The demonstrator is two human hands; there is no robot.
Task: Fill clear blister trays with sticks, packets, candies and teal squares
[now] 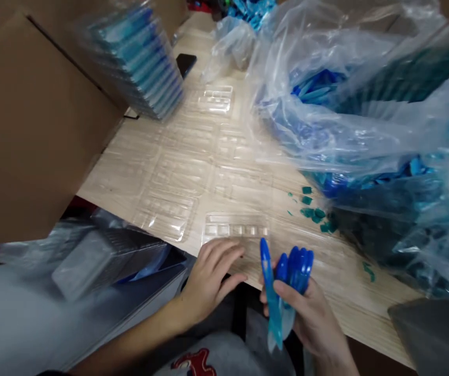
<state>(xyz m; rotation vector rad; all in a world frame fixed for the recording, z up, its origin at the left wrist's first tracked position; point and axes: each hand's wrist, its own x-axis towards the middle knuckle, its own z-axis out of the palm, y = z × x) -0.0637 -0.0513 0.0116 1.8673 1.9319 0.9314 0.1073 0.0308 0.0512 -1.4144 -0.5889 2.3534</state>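
Left hand [208, 282] spread flat on table [349, 284], fingertips at edge of clear tray [235, 225]. Right hand [310, 318] squeezes bunch of blue spoons [285, 284], long way up. Tray lies ahead, long side across; left hand nearer.

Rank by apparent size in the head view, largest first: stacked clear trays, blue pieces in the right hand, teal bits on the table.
1. Stacked clear trays
2. Blue pieces in the right hand; they sit nearer the camera, so their true size against the trays is unsure
3. Teal bits
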